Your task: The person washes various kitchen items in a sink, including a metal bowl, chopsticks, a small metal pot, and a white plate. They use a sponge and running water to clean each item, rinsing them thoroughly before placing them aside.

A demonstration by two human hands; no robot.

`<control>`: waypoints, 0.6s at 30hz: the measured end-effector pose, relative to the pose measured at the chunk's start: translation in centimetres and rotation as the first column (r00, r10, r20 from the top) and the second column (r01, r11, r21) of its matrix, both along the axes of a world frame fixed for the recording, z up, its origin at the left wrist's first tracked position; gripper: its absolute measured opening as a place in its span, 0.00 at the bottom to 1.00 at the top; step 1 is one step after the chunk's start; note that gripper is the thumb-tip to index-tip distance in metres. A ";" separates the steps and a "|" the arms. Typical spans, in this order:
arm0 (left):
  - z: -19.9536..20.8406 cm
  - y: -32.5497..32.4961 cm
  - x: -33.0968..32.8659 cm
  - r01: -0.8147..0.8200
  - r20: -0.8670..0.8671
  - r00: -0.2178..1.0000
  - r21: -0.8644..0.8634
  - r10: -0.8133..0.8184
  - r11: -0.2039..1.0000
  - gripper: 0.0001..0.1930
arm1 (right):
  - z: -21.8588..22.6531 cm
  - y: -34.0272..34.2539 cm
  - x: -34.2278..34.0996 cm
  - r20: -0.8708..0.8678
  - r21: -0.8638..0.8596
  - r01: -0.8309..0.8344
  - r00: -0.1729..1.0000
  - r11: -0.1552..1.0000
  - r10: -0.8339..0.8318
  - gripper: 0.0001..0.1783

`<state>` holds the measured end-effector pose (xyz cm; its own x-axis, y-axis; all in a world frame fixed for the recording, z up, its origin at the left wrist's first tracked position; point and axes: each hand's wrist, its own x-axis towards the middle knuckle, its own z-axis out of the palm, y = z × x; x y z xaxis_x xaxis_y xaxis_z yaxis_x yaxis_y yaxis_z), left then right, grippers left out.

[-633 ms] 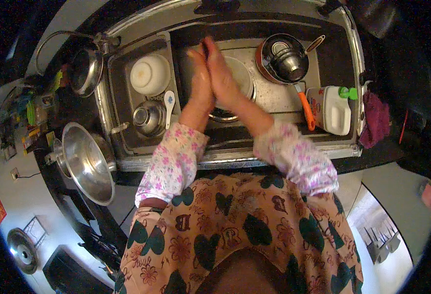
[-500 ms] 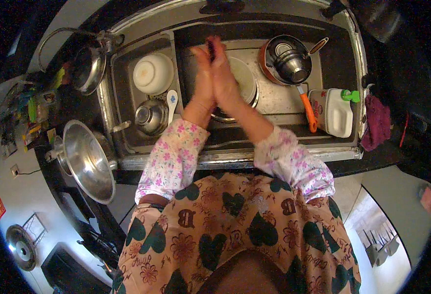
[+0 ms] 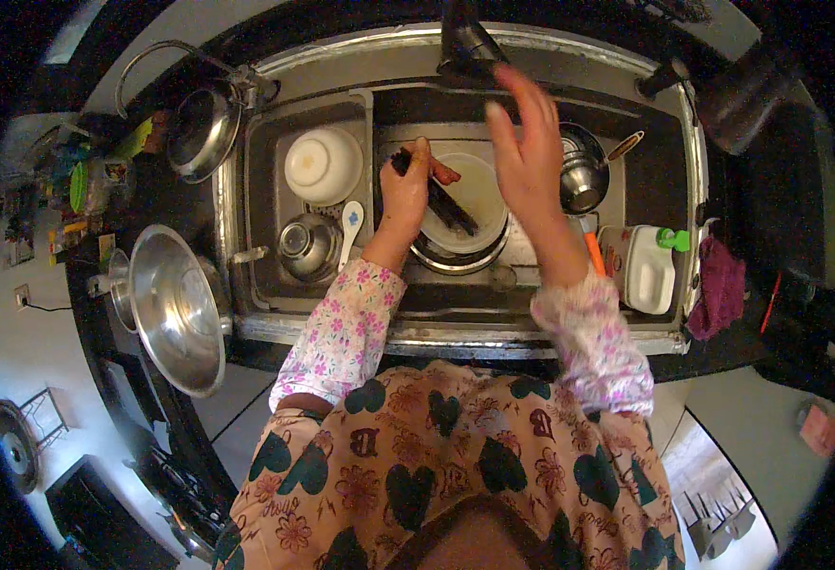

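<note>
My left hand (image 3: 406, 195) is closed around a bundle of dark chopsticks (image 3: 452, 208), tilted with the lower ends over a pale round basin (image 3: 479, 180) in the sink. Cloudy liquid seems to lie in the basin, which sits within a dark-rimmed pan (image 3: 465, 262). My right hand (image 3: 531, 152) is raised over the right part of the sink, empty, with thumb and fingers apart. Its fingertips are close to a black tap (image 3: 470, 47) at the sink's back edge. Partly behind this hand sits a small steel bowl (image 3: 584, 185) in a pan.
The left compartment holds a white bowl (image 3: 324, 166), a steel bowl (image 3: 311, 245) and a white spoon (image 3: 351, 228). A white jug with a green cap (image 3: 650, 268) and a purple cloth (image 3: 717, 285) are at the right. Large steel basins (image 3: 180, 309) stand left of the sink.
My palms were pressed together around the dark chopsticks. They have parted: the left keeps the chopsticks, the right has moved right, toward the tap. The whole view has shifted slightly.
</note>
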<state>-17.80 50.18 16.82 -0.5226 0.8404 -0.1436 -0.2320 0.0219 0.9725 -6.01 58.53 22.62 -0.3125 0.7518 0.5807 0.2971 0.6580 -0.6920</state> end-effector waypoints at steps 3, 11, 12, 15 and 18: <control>0.1 0.4 1.4 0.080 -0.035 0.996 -0.037 -0.081 0.996 0.19 | 1.3 1.7 -1.8 0.193 0.264 -0.091 0.980 0.960 0.040 0.22; -1.3 -0.1 2.4 -0.043 0.120 0.992 0.020 0.041 0.999 0.17 | -1.6 -0.3 3.0 0.305 0.104 -0.099 0.950 0.990 0.063 0.31; -0.8 -0.4 2.6 -0.059 0.166 0.985 0.043 0.051 0.997 0.19 | -2.2 -1.4 4.4 0.309 0.047 -0.051 0.951 0.998 0.034 0.34; 1.4 -0.5 2.9 -0.174 0.314 0.940 0.117 0.130 0.978 0.24 | -5.5 -5.2 7.5 0.326 -0.300 -0.093 0.925 0.949 0.194 0.41; 5.7 2.3 6.2 -0.095 0.533 0.845 0.218 -0.036 0.971 0.22 | -6.3 -5.0 9.2 0.298 -0.263 -0.184 0.918 0.947 0.261 0.43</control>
